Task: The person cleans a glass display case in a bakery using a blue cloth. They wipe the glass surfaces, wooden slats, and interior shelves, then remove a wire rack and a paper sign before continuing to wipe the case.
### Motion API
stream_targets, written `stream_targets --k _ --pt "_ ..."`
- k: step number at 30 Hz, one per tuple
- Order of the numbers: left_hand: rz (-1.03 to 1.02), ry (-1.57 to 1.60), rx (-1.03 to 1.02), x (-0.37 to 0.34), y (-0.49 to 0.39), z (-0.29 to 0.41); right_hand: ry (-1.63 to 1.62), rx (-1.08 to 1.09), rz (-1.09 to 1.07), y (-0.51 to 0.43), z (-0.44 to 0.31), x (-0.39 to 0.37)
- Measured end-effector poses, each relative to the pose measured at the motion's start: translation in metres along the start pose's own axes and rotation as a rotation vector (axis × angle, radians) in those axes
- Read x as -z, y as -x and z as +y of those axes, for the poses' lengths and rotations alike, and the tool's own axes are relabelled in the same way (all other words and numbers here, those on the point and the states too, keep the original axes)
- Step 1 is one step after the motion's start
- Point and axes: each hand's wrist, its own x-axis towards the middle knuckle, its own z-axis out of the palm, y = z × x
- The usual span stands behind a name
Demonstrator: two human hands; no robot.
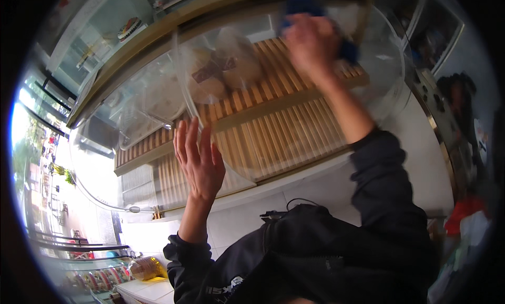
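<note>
My right hand (313, 43) is blurred and presses a dark blue cloth (303, 6) to the upper right part of a clear panel (382, 79) of a display case. My left hand (201, 166) has its fingers spread and holds nothing. Its fingertips are at the edge of a clear pane (185, 83); whether they touch it, I cannot tell. Behind the panels are wooden slatted shelves (288, 122). Plastic-bagged round goods (236, 63), which look like bread and bear labels, lie on the upper shelf.
A clear plastic tray or lid (148, 106) sits at the case's left. A bottle of yellow liquid (146, 267) lies at lower left, near a glass case of several small cakes or pastries (102, 279). At far right hang dark items (457, 95) beside a metal-edged counter (438, 134).
</note>
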Motion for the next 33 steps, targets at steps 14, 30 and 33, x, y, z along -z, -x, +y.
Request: stream_targets --k 14,30,33 --pt "0.110 0.000 0.005 -0.020 -0.023 0.014 0.321 0.019 0.075 0.046 0.114 0.098" --pt "0.144 0.158 0.050 -0.024 -0.030 0.005 -0.185 0.249 -0.195 0.174 -0.182 0.019" --pt "0.090 0.051 -0.041 -0.027 -0.024 0.008 -0.156 0.239 -0.477 0.201 -0.093 0.042"
